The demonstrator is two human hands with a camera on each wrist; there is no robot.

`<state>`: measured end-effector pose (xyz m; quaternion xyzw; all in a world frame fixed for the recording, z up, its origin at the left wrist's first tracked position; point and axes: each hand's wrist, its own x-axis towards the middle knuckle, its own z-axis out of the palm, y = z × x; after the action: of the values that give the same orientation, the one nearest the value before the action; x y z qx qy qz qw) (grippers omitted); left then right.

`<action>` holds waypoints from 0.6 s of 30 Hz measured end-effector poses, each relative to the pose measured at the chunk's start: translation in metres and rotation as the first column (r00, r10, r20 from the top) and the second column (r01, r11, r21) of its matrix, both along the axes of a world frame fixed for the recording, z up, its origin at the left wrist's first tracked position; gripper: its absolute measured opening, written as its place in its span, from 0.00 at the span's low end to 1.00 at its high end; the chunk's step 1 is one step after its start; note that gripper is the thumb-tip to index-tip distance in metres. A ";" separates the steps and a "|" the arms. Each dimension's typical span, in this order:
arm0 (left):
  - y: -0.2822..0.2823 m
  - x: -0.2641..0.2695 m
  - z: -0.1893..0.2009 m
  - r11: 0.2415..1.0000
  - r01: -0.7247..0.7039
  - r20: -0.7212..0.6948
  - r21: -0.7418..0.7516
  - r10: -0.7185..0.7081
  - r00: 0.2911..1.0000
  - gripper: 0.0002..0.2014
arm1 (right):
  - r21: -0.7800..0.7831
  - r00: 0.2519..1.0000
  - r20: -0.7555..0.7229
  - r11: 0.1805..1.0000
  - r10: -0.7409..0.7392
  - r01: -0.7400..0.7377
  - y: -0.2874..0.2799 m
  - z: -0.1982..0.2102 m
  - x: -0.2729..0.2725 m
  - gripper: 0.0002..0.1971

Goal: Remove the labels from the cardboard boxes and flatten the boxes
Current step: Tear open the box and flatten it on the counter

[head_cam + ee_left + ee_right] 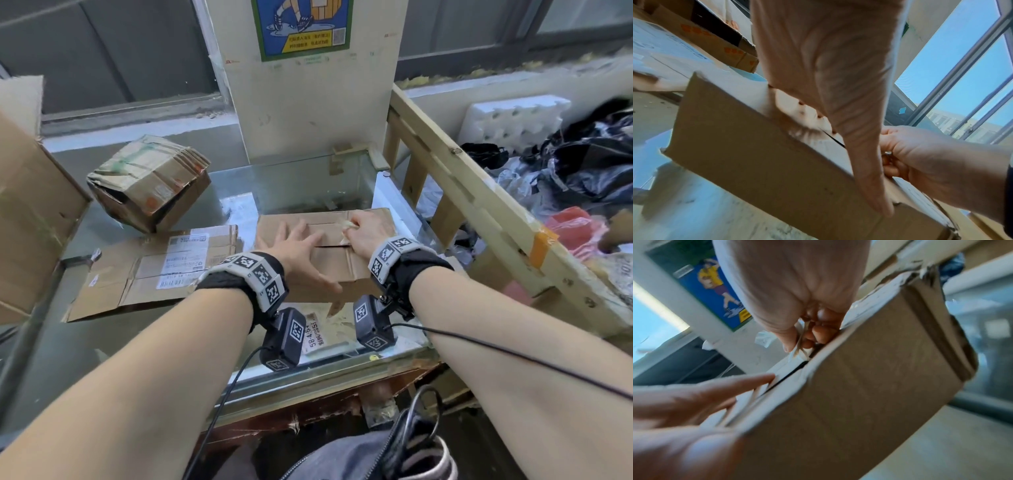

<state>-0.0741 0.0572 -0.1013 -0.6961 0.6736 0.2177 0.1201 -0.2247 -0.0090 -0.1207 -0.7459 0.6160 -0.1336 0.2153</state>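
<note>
Three boxes: one centre, one flattened lower left, one crushed upper left. Left hand lies flat, fingers spread, on the centre box. Right hand pinches one peeling label.

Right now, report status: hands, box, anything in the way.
Left hand flat, pressing the box top. Right hand pinching a label scrap at the flap seam. Box not flattened. Nothing in the way.

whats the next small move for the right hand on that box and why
Probably keep peeling: the right hand pinches a crumpled strip of label at the top seam of the cardboard box, while the left hand presses flat on it. Pulling the strip away along the seam looks like the next move.
</note>
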 end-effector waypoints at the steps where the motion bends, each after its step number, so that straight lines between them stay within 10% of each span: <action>1: -0.002 0.001 -0.001 1.000 0.009 0.014 0.018 -0.009 1.000 0.59 | -0.003 0.998 -0.056 1.000 0.028 -0.028 0.000 -0.001 0.001 0.15; 11: -0.009 -0.004 0.000 0.997 0.009 -0.016 0.072 -0.008 1.000 0.58 | 0.107 0.921 -0.346 0.982 0.180 -0.152 0.007 0.011 0.010 0.14; 18: -0.016 -0.001 0.005 1.000 -0.002 -0.036 0.031 0.003 0.999 0.61 | 0.167 0.997 -0.026 0.984 0.071 -0.066 0.000 0.004 -0.003 0.21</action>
<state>-0.0754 0.0409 -0.0959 -0.6909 0.6714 0.2405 0.1186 -0.2280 -0.0094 -0.1166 -0.7482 0.6022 -0.0623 0.2715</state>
